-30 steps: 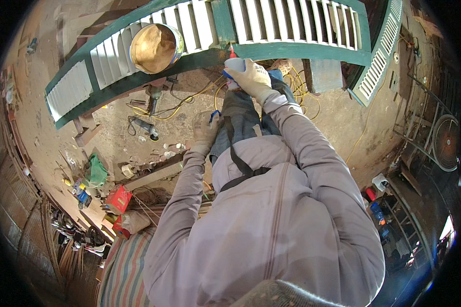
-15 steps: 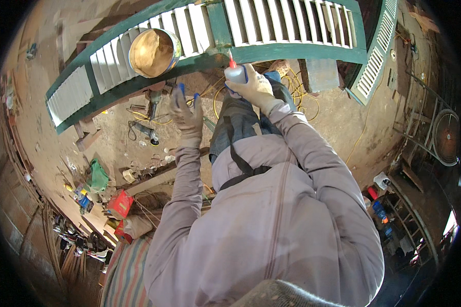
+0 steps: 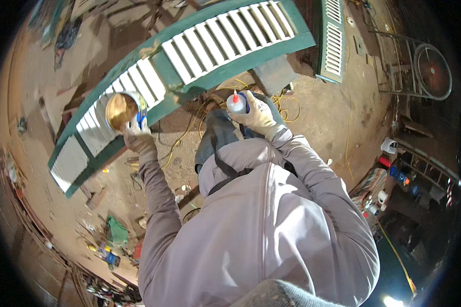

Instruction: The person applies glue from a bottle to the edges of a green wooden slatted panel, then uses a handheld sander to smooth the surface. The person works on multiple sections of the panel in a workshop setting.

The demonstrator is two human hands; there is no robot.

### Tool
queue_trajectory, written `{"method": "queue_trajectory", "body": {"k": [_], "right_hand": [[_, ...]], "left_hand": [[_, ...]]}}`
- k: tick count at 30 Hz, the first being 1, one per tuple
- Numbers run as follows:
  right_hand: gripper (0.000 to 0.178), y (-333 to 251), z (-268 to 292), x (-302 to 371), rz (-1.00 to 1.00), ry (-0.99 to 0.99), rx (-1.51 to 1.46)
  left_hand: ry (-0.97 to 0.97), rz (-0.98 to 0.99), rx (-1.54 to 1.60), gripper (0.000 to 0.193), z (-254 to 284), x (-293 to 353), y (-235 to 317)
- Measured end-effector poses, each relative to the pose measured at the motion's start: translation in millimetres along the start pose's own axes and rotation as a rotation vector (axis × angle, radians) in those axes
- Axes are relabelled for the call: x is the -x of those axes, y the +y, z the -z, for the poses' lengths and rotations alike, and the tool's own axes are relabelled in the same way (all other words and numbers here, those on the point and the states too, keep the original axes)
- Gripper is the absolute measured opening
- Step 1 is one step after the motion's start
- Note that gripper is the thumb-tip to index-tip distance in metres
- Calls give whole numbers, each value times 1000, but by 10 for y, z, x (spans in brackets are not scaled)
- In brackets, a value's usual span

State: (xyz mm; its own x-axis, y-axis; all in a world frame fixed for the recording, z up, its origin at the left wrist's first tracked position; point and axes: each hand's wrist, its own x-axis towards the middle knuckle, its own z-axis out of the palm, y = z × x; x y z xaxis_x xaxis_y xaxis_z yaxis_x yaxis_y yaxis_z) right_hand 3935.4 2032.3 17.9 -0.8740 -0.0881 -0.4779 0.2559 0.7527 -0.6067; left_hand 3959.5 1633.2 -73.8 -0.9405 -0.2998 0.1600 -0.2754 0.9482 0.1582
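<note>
A round can [image 3: 122, 110] with tan, sawdust-like contents stands on the white slats of a green-framed louvred shutter [image 3: 189, 94]. My gloved left hand [image 3: 140, 139] is at the can's near right rim, its blue-tipped fingers closed over the edge. The glove hides part of that rim. In my gloved right hand [image 3: 256, 113] is a squeeze bottle [image 3: 235, 105], translucent with a red nozzle cap pointing up. This bottle is held above my knees, right of the can and apart from the shutter.
A second louvred shutter [image 3: 332, 43] stands at the far right. Yellow cable [image 3: 288, 105] lies coiled on the floor beside a grey board [image 3: 274, 74]. A wire-guarded fan [image 3: 432, 71] is at the right. Green cloth [image 3: 117, 230] and loose scraps lie at the lower left.
My left hand has moved left and up to the can's rim from the gap beside the shutter. The right hand still holds the bottle, now more upright. The whole view has turned.
</note>
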Motion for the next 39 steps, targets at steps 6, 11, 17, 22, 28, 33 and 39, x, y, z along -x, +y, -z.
{"method": "queue_trajectory", "body": {"k": [6,11,17,22,28,33,39], "right_hand": [[75,405,331,-62,23,140,-57],[71,677,820,-175,26,156,-49],[81,1399,1580,-575,99,111,-52],[73,2061,2314,-775,146,78,-81],[70,2701,2912,-955,87,-24,76],[65,2515,3284,-1120,81,-23,29],[62,2289,3283,-1134,176,54,-71]], "left_hand": [[-30,-25,176,28,256,-11,942],[-84,10,241,33,257,-221,1970],[-51,10,257,34,-134,-481,2871],[-128,64,131,35,-255,-596,3293],[-82,452,202,45,-156,-618,3167],[-224,435,-248,46,-36,-821,3123],[-210,317,-413,46,-313,-1112,3185]]}}
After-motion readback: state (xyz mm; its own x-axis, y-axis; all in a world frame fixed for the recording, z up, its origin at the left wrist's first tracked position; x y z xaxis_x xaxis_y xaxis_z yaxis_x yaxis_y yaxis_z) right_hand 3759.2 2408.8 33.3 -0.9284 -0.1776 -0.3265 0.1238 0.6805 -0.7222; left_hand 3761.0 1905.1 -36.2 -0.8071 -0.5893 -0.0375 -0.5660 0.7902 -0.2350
